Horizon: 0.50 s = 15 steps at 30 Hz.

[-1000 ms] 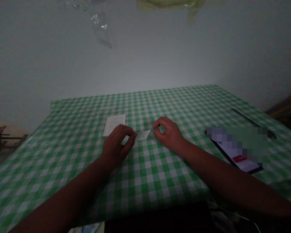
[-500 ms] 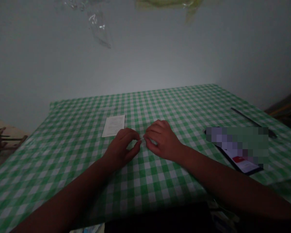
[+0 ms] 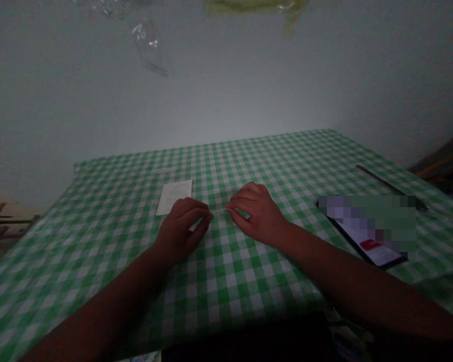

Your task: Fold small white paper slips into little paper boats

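Observation:
Between my two hands stretches a thin, pale, thread-like strand [image 3: 219, 211], too fine for me to tell its exact kind. My left hand [image 3: 183, 226] pinches one end between thumb and fingertips, low over the checked cloth. The other end is pinched by my right hand [image 3: 254, 211], its remaining fingers curled above. A white printed paper [image 3: 174, 194] lies flat just beyond my left hand, which covers its lower right corner.
A green and white checked cloth [image 3: 226, 281] covers the table, whose far edge meets a pale wall [image 3: 230, 90]. To the right lie a phone [image 3: 385, 255], partly blurred out, and a thin dark stick-like object [image 3: 381, 179]. Wooden furniture [image 3: 11, 219] stands at the far left.
My hands have drawn apart, the left one moving left and the right one slightly right. More of the pale strand shows between them. The view has shifted a little.

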Each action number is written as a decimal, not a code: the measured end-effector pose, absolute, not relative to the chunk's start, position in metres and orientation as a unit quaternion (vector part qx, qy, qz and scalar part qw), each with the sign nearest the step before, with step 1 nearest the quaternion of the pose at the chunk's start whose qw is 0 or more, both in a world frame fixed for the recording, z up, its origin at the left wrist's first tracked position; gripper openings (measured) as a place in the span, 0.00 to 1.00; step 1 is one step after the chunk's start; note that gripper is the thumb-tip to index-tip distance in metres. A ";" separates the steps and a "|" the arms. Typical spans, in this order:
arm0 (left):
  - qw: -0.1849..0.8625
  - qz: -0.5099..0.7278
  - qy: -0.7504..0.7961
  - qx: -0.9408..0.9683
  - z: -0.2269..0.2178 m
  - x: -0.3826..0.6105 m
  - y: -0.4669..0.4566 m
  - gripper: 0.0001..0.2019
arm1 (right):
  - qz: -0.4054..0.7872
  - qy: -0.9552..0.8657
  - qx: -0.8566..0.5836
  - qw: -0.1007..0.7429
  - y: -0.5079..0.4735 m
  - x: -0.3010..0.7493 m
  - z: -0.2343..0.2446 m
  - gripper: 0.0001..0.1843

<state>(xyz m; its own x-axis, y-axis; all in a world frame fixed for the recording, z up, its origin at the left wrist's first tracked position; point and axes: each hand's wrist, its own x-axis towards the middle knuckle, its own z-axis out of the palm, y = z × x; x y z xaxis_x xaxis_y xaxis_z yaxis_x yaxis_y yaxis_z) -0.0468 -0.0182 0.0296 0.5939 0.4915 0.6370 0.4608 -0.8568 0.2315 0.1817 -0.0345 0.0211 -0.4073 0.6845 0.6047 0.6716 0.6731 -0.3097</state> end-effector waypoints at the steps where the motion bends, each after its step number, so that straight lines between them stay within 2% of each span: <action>1: 0.024 0.367 0.270 0.890 0.030 -0.048 -0.018 0.03 | 0.014 -0.836 -0.409 0.366 -0.033 0.183 0.021 0.09; 8: 0.100 0.381 0.320 0.861 0.028 -0.050 -0.017 0.03 | 0.058 -0.821 -0.404 0.399 -0.034 0.182 0.020 0.07; 12: 0.112 0.373 0.346 0.854 0.031 -0.047 -0.019 0.05 | 0.108 -0.803 -0.386 0.441 -0.038 0.179 0.022 0.03; 15: 0.117 0.364 0.345 0.857 0.032 -0.044 -0.020 0.06 | 0.145 -0.802 -0.379 0.438 -0.038 0.178 0.023 0.03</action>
